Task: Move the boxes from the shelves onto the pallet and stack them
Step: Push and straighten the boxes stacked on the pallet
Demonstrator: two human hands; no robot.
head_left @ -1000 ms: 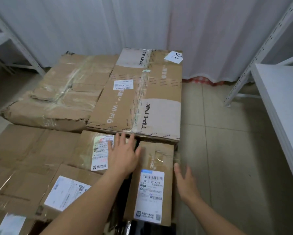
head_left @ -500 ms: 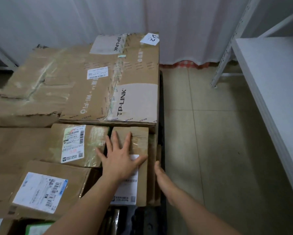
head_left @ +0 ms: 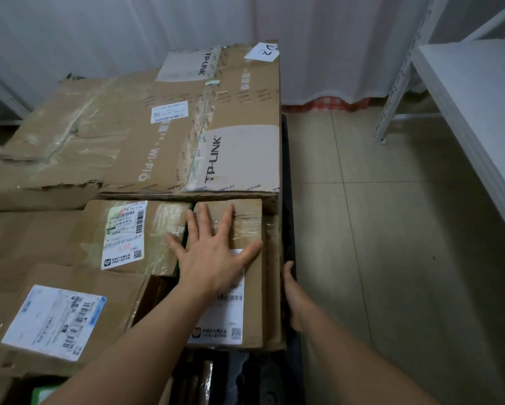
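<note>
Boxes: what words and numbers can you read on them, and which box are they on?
"TP-LINK": big box, near white patch, and again on its far white patch.
"Wi-Fi 6": big box, beside the tape seam.
Handwritten mark on the white slip at its far corner: unclear.
Labels on the small box under the left hand, middle box and near-left box: barcodes and print too small to read.

Narrow labelled cardboard box (head_left: 252, 290) lying flat, pallet's (head_left: 287, 182) right edge

Bare forearms, no sleeves/gloves
</note>
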